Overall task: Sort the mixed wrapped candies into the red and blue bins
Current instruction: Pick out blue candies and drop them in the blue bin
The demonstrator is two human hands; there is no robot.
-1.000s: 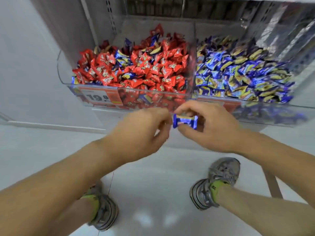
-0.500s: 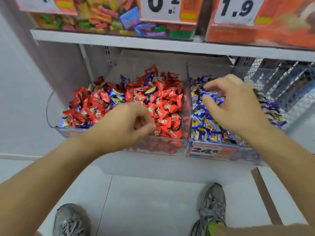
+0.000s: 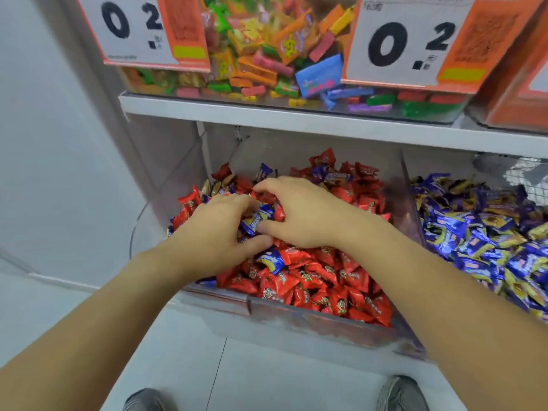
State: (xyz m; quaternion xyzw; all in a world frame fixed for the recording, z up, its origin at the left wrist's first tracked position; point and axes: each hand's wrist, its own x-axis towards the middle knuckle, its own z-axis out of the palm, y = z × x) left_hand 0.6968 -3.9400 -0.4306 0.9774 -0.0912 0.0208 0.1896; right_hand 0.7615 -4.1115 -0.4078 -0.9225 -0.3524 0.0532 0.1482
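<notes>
- Progress: the sort looks partly done, by my reading. The red bin [image 3: 311, 317] holds mostly red candies [image 3: 320, 284], yet blue strays show in it: one at the back [image 3: 264, 171], one in front of the hands [image 3: 272, 260], more at the left edge. Those are what is left to move.
- Left hand [image 3: 212, 234]: down in the red bin on the heap, fingers curled into the candies; whether it grasps one I cannot tell.
- Blue candy [image 3: 257, 220]: lies between the two hands, touched by fingertips of both.
- Right hand [image 3: 299, 213]: also in the red bin, fingers arched, thumb and fingers seeming to pinch that blue candy.
- Blue bin [image 3: 412, 203]: just beside the red one across a clear divider, filled with blue-and-gold candies [image 3: 480, 232]; no red seen among them.
- Upper shelf [image 3: 267, 112]: a clear bin of mixed coloured sweets [image 3: 261, 57] behind price cards [image 3: 409, 46].
</notes>
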